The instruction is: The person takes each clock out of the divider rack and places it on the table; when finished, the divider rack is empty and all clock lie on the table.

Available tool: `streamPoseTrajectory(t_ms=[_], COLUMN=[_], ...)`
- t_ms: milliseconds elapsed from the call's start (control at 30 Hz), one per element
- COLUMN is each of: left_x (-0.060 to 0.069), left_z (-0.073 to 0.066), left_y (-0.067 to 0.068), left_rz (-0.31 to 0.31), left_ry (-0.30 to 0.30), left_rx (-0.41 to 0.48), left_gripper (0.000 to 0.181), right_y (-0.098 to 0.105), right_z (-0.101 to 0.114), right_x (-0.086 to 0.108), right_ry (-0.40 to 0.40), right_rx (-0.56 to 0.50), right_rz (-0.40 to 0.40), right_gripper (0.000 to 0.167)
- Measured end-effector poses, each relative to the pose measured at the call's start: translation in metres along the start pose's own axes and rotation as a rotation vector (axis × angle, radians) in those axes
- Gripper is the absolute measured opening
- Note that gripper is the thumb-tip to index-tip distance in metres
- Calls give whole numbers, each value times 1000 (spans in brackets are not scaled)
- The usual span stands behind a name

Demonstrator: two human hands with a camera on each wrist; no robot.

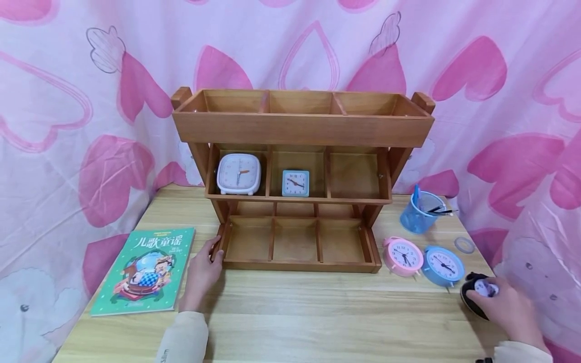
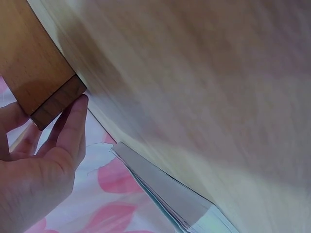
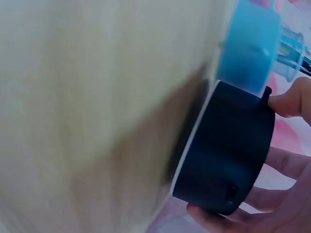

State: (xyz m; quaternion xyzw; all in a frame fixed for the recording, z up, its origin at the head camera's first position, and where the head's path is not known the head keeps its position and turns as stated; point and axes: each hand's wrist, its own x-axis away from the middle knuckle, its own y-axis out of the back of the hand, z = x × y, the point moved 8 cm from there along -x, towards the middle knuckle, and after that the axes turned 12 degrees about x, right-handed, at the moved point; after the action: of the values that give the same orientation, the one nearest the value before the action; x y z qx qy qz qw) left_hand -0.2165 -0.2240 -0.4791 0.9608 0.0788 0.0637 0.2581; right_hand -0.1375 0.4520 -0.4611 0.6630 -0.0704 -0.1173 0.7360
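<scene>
My left hand (image 1: 202,272) holds the left end of the bottom tier of a brown wooden shelf (image 1: 304,130). In the left wrist view, fingers and thumb lie on either side of the shelf's end (image 2: 58,102). At the right edge of the table, my right hand (image 1: 513,307) grips a black round alarm clock (image 3: 226,145) around its rim; the hand hides part of it in the head view. Beside it are a blue alarm clock (image 1: 444,267) and a pink alarm clock (image 1: 403,257). The middle tier bears a white clock (image 1: 239,174) and a small light-blue square clock (image 1: 295,183).
A green children's book (image 1: 144,272) lies flat on the wooden table (image 1: 317,317), left of my left hand. Behind the blue clock stands a blue mesh pen cup (image 1: 417,217) with pens, near a clear ring (image 1: 464,245). A pink heart-patterned curtain (image 1: 290,45) hangs behind.
</scene>
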Motion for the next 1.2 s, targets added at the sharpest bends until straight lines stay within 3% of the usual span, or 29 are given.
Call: streamPoseTrajectory(t_ms=[100, 167, 300, 400, 567, 800, 867, 1033, 1200], left_x=[0, 0, 0, 0, 0, -1, 0, 0, 0], left_z=[1, 1, 1, 1, 0, 1, 1, 1, 1], left_y=[0, 0, 0, 0, 0, -1, 0, 2, 0], left_rz=[-3, -6, -3, 5, 8, 10, 9, -1, 4], left_ry=[-1, -4, 4, 18, 32, 29, 29, 15, 17], left_rx=[0, -3, -4, -1, 5, 10, 16, 18, 16], left_gripper=[47, 47, 47, 47, 48, 47, 47, 47, 46], right_y=[-12, -14, -1, 21, 70, 128, 138, 145, 136], right_z=[-2, 0, 12, 35, 113, 246, 281, 357, 403], right_x=[-2, -2, 1, 3, 5, 6, 1, -23, -48], right_ry=[-9, 0, 42, 58, 177, 528, 622, 764, 786], right_rx=[1, -1, 1, -16, -159, -385, -408, -414, -288], right_rz=[89, 90, -15, -113, -279, -483, -498, -429, -357], right_gripper=[68, 65, 55, 49, 40, 39, 38, 33, 37])
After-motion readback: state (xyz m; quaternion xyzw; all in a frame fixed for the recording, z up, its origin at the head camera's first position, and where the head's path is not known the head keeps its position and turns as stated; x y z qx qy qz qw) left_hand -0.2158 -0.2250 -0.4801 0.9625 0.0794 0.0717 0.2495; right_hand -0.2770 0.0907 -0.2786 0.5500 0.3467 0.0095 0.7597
